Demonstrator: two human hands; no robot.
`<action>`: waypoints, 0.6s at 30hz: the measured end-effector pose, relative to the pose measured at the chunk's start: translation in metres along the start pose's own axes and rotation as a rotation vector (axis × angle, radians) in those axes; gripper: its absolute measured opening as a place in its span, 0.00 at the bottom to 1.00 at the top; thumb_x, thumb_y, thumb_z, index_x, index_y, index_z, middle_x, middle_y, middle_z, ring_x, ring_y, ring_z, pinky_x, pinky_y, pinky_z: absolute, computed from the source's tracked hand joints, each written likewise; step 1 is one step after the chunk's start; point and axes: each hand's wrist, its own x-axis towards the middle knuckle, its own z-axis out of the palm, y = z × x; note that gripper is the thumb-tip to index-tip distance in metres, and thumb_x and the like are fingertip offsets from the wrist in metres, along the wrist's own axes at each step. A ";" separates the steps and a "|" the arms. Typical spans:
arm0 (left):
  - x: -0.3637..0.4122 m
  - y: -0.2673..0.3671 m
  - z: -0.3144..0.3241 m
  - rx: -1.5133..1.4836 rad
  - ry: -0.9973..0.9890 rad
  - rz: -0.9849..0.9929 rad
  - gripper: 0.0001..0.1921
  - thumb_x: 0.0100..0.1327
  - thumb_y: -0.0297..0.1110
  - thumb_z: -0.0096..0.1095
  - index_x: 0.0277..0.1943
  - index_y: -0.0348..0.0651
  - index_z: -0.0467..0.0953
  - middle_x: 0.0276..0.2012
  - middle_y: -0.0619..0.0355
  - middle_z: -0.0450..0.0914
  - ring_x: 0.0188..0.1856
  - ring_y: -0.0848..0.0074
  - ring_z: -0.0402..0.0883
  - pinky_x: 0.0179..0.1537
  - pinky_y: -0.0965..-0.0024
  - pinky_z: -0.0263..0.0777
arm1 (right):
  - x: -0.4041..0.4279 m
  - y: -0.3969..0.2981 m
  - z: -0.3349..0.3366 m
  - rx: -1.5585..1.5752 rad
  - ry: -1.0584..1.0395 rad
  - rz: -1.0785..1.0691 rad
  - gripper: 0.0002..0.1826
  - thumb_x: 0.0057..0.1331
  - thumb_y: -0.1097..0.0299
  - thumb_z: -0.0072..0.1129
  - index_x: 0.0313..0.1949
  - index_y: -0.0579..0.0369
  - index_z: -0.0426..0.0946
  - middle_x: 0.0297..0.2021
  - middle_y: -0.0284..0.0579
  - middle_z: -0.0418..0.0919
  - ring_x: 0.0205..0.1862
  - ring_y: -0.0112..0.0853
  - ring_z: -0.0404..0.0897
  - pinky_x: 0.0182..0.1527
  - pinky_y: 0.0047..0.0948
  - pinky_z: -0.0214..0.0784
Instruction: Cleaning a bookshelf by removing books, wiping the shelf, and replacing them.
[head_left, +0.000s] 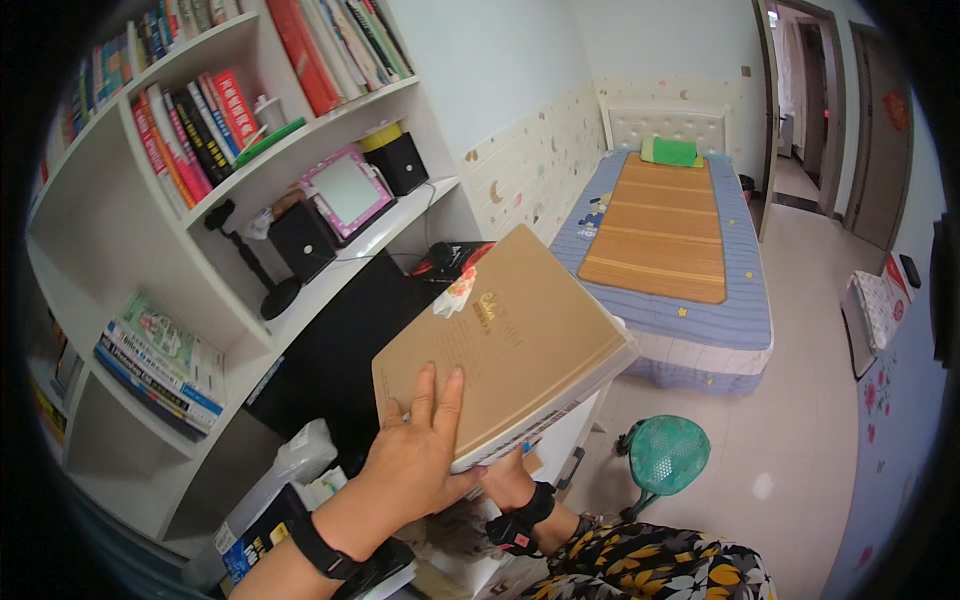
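Note:
A large brown hardcover book (517, 322), with gold writing on its cover, is held tilted over a white desk. My left hand (420, 450) lies across its lower left corner, fingers spread on the cover and thumb at the lower edge. From below, my right hand (506, 480) supports the book near its lower edge; most of those fingers are hidden under it. Another thick volume with a pale, printed edge appears to lie directly beneath the brown one. A crumpled floral tissue (455, 294) shows at the book's upper left edge. Both wrists wear black straps.
A white bookshelf (247, 330) with books, black speakers (304, 238) and a pink-framed mirror (347, 191) stands at left. Behind the book is a black monitor (337, 337). A green stool (667, 456) stands right, with a bed (675, 322) beyond. Plastic-wrapped items (304, 450) lie by my left forearm.

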 end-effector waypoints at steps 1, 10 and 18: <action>0.017 0.006 0.003 0.049 -0.026 0.004 0.48 0.44 0.50 0.62 0.60 0.31 0.43 0.55 0.26 0.49 0.42 0.31 0.65 0.49 0.50 0.60 | 0.005 -0.010 -0.012 0.022 0.019 0.002 0.31 0.63 0.53 0.37 0.59 0.60 0.45 0.56 0.52 0.56 0.54 0.41 0.61 0.56 0.35 0.52; 0.164 0.033 0.078 -0.051 -0.128 0.050 0.50 0.46 0.53 0.58 0.59 0.25 0.39 0.52 0.21 0.51 0.44 0.40 0.69 0.43 0.61 0.68 | 0.056 -0.093 -0.132 0.162 0.275 0.007 0.29 0.63 0.53 0.36 0.58 0.59 0.49 0.54 0.51 0.59 0.53 0.40 0.64 0.55 0.36 0.55; 0.231 0.029 0.206 -0.237 -0.334 -0.018 0.49 0.45 0.55 0.58 0.58 0.25 0.43 0.48 0.26 0.59 0.43 0.45 0.70 0.43 0.62 0.68 | 0.050 -0.111 -0.218 0.068 0.584 0.033 0.22 0.63 0.54 0.37 0.51 0.54 0.60 0.47 0.47 0.67 0.48 0.38 0.68 0.49 0.38 0.64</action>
